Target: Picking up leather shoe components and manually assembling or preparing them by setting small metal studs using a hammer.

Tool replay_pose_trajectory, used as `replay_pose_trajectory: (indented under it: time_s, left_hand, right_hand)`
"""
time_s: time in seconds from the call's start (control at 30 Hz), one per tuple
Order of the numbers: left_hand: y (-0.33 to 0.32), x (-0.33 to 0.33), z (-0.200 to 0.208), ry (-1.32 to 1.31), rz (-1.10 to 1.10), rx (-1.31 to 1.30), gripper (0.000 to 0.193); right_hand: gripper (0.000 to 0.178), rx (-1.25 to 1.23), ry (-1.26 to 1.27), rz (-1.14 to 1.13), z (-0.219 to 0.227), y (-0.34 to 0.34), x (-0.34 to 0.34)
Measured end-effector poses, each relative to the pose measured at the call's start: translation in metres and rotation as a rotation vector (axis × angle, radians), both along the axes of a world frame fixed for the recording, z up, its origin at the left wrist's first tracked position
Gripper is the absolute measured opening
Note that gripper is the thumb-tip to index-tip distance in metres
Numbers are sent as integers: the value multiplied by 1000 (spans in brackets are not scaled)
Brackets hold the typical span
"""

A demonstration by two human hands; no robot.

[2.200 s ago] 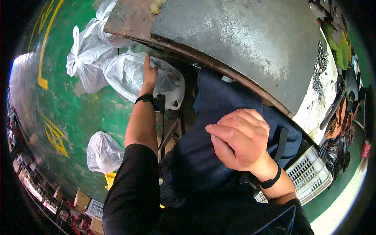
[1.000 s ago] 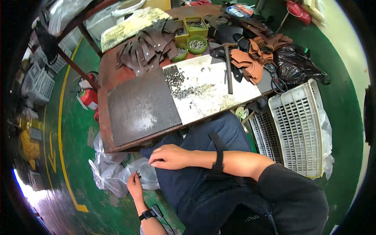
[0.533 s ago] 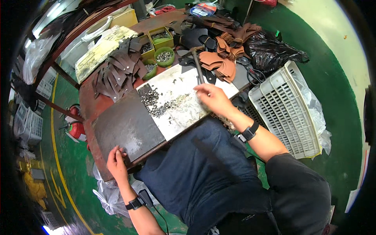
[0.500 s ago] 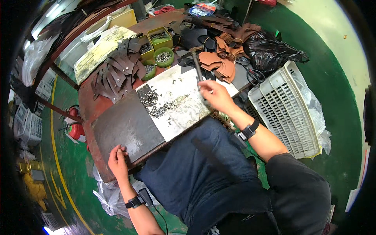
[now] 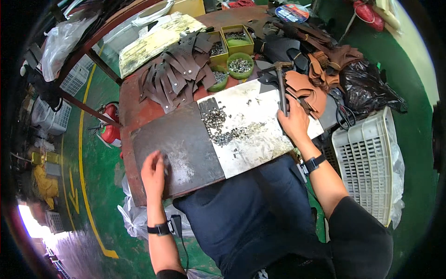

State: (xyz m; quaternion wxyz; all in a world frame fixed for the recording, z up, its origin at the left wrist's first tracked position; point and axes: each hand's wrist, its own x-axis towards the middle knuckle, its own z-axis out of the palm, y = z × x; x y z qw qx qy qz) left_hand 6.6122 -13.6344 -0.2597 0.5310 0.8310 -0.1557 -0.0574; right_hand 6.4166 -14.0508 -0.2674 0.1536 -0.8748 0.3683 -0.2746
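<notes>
At the right side of the white board (image 5: 260, 153), my right hand (image 5: 295, 122) closes round the lower handle of a hammer (image 5: 281, 83). Thumb and fingers lie on either side of the handle, and the hammer's head points away from me. My left hand (image 5: 153, 174) hovers at or rests on the near left edge of a dark flat slab (image 5: 172, 144), fingers loosely bent with nothing seen in them; contact is unclear. Small metal studs (image 5: 214, 120) lie scattered where slab and board meet. Dark brown leather straps (image 5: 174, 79) with rivets are heaped beyond the slab.
Green bowls (image 5: 240, 66) and yellow boxes (image 5: 238, 45) of metal fittings stand at the back. Tan leather pieces (image 5: 306, 90), scissors (image 5: 344, 117) and a black plastic bag (image 5: 369, 88) lie right. A white crate (image 5: 364, 160) stands beside the table; a fire extinguisher (image 5: 110, 132) is left.
The view has swung left, so the table appears farther right. My left hand has moved forward along the slab's edge. My right hand has closed more fully round the hammer's handle.
</notes>
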Motion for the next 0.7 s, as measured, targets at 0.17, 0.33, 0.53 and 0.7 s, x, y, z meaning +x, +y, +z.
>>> replay_pose_trajectory:
  time_s: [0.17, 0.33, 0.53, 0.7]
  left_hand:
    - [-119, 54, 61, -683, -194, 320, 65]
    - [-255, 89, 80, -779, -144, 664, 103]
    - [-322, 116, 67, -526, -70, 991, 105]
    - [-313, 150, 55, -478, -113, 955, 83]
  right_hand:
    - [55, 59, 14, -11, 2, 0, 0]
    - [54, 69, -13, 1, 2, 0, 5]
    - [55, 59, -39, 21, -2, -3, 5]
    - [55, 74, -35, 29, -2, -4, 6]
